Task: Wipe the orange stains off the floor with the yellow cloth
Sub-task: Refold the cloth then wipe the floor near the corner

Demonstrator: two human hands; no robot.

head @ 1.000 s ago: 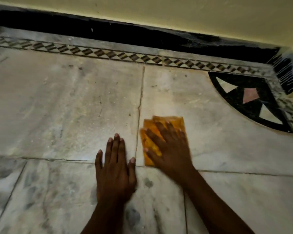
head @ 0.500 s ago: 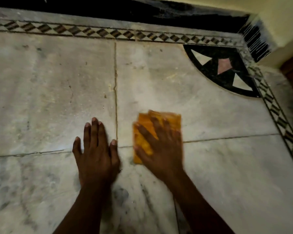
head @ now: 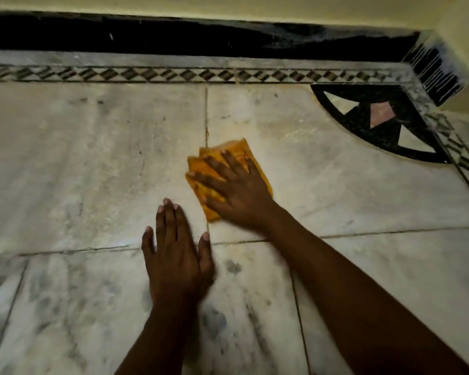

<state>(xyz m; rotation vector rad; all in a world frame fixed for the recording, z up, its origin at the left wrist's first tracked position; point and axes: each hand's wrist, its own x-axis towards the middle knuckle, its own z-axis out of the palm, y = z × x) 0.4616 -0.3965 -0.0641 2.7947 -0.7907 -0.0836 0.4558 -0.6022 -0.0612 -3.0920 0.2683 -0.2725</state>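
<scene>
STEP wipe | my right hand [head: 234,189] lies flat, fingers spread, pressing the folded yellow cloth [head: 244,152] onto the floor [head: 92,163] over the tile joint [head: 206,115] | my left hand [head: 175,255] lies open at its 7 o'clock, holding nothing | faint orange stains [head: 207,135] sit at the cloth's 11 o'clock | HOW: keep the palm flat, push along the joint, firm short strokes.

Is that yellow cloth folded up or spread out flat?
Folded. The yellow cloth forms a small layered pad under the right hand, with stacked edges showing at its far end.
</scene>
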